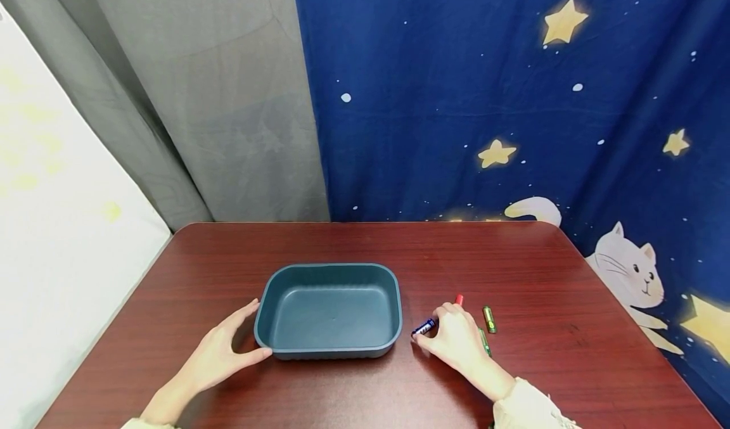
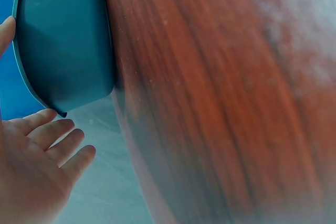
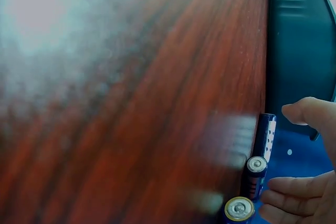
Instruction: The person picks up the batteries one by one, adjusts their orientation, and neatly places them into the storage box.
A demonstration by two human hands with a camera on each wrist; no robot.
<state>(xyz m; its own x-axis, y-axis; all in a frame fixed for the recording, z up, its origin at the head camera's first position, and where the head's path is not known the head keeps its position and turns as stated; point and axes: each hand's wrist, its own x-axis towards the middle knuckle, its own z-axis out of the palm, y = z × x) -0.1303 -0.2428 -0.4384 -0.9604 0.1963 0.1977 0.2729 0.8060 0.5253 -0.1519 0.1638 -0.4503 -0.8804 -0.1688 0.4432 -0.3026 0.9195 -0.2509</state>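
A teal plastic tray [image 1: 336, 353] stands in the middle of the table. My left hand [image 1: 213, 356] is at its left end, fingers extended and spread, thumb by the front corner and fingertips at the rim. In the left wrist view the fingers of the left hand [image 2: 39, 161] are straight beside the tray wall [image 2: 68, 40]. Right of the tray, my right hand [image 1: 456, 340] reaches down over a dark blue battery [image 1: 424, 327]. The right wrist view has this blue battery [image 3: 265, 136] lying on the table between the spread thumb and fingers.
A red battery [image 1: 459, 300] shows just beyond the right hand. One green battery [image 1: 489, 320] lies to its right, and another green battery [image 1: 485, 341] is partly hidden by the hand. Curtains [image 1: 433, 99] hang behind the brown table [image 1: 570, 353].
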